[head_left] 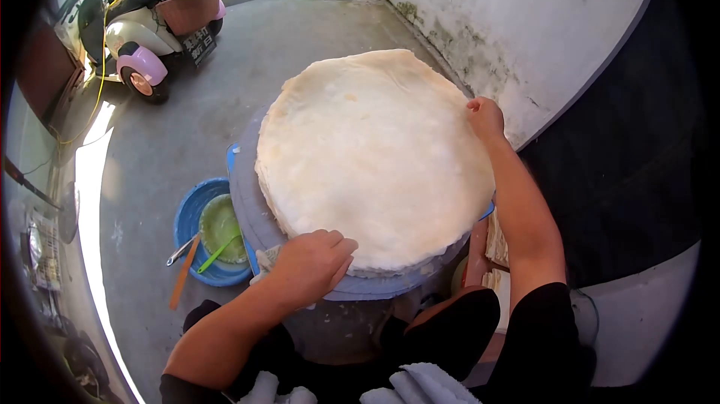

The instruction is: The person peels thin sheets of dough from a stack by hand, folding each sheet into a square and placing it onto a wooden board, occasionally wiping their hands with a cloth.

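Note:
A tall stack of thin, pale round sheets point(375, 156) rests on a round grey board point(251, 194) in front of me. At the near left edge of the stack lies my left hand point(315, 260), its fingers curled together at the rim of the sheets. My right hand point(486, 117) is at the far right edge, with thumb and fingers pinched on the rim of the top sheet. A light cloth point(268, 258) shows beside my left hand, at the board's edge.
A blue basin point(187, 209) on the floor at left holds a green bowl point(220, 222), a green spoon point(217, 254) and a wooden stick point(184, 273). A scooter point(142, 36) stands at the far left. A stained white wall point(517, 21) runs along the right.

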The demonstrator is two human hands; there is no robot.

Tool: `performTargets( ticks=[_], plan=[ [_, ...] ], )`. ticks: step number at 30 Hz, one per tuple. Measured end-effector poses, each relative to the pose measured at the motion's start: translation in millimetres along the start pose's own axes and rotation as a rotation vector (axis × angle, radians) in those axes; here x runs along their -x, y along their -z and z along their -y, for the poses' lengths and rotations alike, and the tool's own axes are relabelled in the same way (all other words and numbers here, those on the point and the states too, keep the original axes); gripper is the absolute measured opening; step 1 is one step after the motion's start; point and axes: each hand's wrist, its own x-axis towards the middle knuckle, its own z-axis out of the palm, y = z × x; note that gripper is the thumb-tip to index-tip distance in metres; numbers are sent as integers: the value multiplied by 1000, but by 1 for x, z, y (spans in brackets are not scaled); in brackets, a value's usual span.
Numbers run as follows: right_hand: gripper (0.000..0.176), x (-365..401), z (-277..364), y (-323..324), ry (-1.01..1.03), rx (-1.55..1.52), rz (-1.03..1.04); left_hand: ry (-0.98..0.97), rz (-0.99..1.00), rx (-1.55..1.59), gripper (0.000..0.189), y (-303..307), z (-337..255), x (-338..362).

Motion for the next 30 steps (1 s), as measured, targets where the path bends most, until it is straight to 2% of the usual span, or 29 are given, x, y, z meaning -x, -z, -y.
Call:
performTargets(
  ticks=[5,8,10,13,17,19,20,22,23,25,28,30],
  plan=[
    [12,1,22,12,-90,-56,67,10,9,7,19,2,0,0],
    [8,3,28,8,-16,27,74,-4,6,-7,10,3,-4,0],
    [7,5,29,1,62,107,-15,-14,16,-9,10,3,-4,1],
    [7,7,33,5,52,118,56,-40,18,-4,11,1,-2,1],
    [8,10,50,12,127,103,65,-43,51,-18,12,3,-3,2],
    [10,10,53,12,256,-27,31,-45,44,-15,12,3,-2,2],
    [10,7,54,13,258,-28,33,-54,42,-11,13,4,-2,2],
    [17,-1,54,16,18,-439,244,-55,68,-24,12,4,-1,3],
    [17,-6,45,14,20,-440,244,-58,94,-38,16,4,0,3],
    [21,-11,37,11,84,-134,317,-54,92,-37,16,3,1,4],
    [17,-10,36,11,77,-32,382,-46,87,-36,17,5,2,5],
    [14,13,79,38,105,-149,414,-41,85,-39,16,7,4,5]
  ],
)
